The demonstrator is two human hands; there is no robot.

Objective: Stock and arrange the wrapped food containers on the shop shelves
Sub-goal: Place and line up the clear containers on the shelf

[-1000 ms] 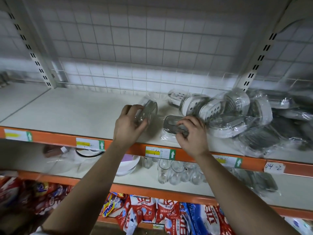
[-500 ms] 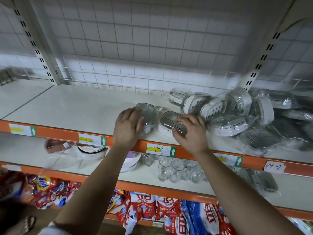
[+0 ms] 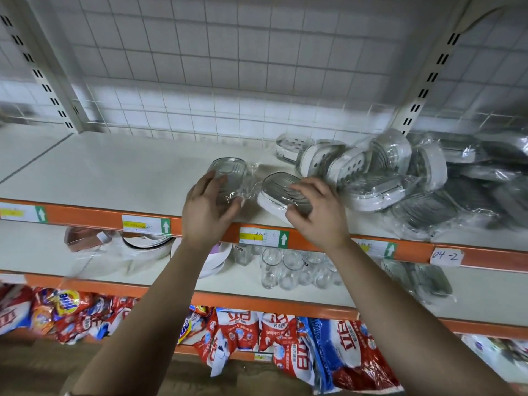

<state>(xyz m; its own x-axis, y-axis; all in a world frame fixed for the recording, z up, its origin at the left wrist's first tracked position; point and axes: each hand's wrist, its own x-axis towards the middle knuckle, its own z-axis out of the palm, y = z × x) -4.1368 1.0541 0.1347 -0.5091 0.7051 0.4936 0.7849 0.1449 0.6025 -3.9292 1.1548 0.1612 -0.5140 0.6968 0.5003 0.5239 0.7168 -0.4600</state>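
Clear container (image 3: 228,178), lengthwise near-to-far, and white container (image 3: 278,192), slanted just right of it, sit at the near edge of the shelf (image 3: 114,172), gripped by left hand (image 3: 207,212) and right hand (image 3: 317,212) respectively.

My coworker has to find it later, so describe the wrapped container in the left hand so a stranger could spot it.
Look at the top white shelf with the orange front edge. Left of the heap of wrapped containers, the left hand grips a clear container. Unlike the white-based container in the right hand, it is see-through all over.
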